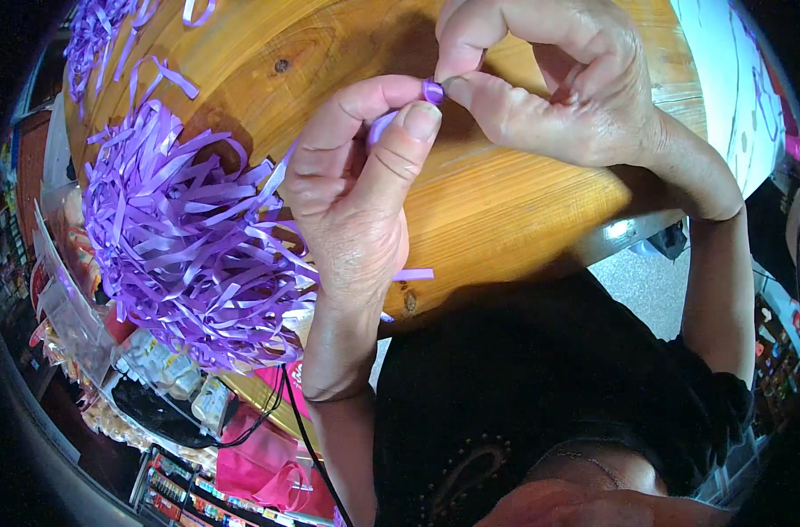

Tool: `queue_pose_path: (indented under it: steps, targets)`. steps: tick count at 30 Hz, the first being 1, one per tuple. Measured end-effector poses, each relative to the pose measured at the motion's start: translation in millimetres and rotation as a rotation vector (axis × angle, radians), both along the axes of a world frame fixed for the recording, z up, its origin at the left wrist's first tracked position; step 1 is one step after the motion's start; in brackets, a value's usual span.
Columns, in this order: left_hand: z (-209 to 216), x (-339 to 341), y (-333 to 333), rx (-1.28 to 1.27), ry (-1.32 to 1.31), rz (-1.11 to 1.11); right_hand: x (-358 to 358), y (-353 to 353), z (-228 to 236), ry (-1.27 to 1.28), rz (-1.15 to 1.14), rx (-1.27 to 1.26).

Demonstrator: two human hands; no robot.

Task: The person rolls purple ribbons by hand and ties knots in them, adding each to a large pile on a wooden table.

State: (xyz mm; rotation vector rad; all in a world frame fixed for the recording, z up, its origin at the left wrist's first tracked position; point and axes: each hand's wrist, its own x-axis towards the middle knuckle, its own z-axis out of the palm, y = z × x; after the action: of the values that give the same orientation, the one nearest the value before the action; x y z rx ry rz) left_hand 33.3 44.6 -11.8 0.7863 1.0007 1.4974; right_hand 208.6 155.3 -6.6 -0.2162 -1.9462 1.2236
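Between thumb and index finger, my left hand (351, 193) pinches a narrow purple satin ribbon (432, 91), which forms a small loop at the fingertips. More of that ribbon curls behind the left thumb. My right hand (567, 101) meets it from the right, thumb and index finger closed on the ribbon's small end beside the loop. The fingers cover part of this end, so whether it is knotted I cannot tell. Left of my left hand lies a big heap of loose purple ribbon strips (176, 237). One strip end (415, 275) sticks out beside my left wrist.
Both hands are above a round wooden table (505, 198). More purple ribbons (97, 44) lie at its far left. A white sheet (725, 88) covers the right side. At the lower left are pink bags (259, 461), clear packaging (167, 364) and a black cable (307, 439).
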Motion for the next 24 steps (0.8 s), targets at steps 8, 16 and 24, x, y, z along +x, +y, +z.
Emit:
queue_pose_path:
  steps: [8,16,24]
  targets:
    - [2.5,1.5,-2.8,-0.059,0.064,0.04,3.2,-4.4,3.3,-0.056,-0.035,-0.016]
    - [-1.6,-0.2,-1.4,-0.042,0.033,0.049,6.6,-3.7,1.2,-0.107,-0.071,-0.025]
    - [0.6,-2.2,-3.5,-0.033,-0.062,0.043,5.8,-2.3,-0.1,-0.093,-0.08,0.021]
